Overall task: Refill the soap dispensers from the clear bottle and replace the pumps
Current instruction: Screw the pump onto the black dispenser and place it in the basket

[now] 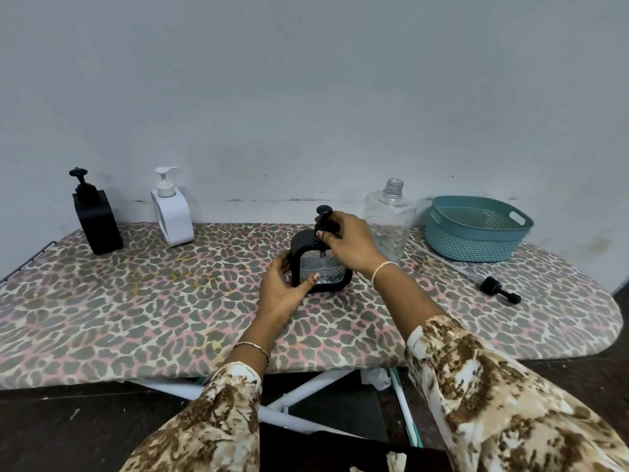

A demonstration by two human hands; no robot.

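A black-framed soap dispenser (318, 267) with a clear patterned window stands upright at the middle of the ironing board (170, 301). My left hand (282, 291) grips its lower left side, thumb across the front. My right hand (347, 241) grips the black pump (324, 216) at the dispenser's neck. The clear bottle (389, 219), uncapped, stands just behind my right hand. A black dispenser (97, 219) and a white dispenser (172, 216), both with pumps on, stand at the far left.
A teal perforated basket (476, 229) sits at the back right. A loose black pump with a long tube (497, 287) lies on the board in front of the basket. A pale wall rises right behind the board; dark floor lies below its front edge.
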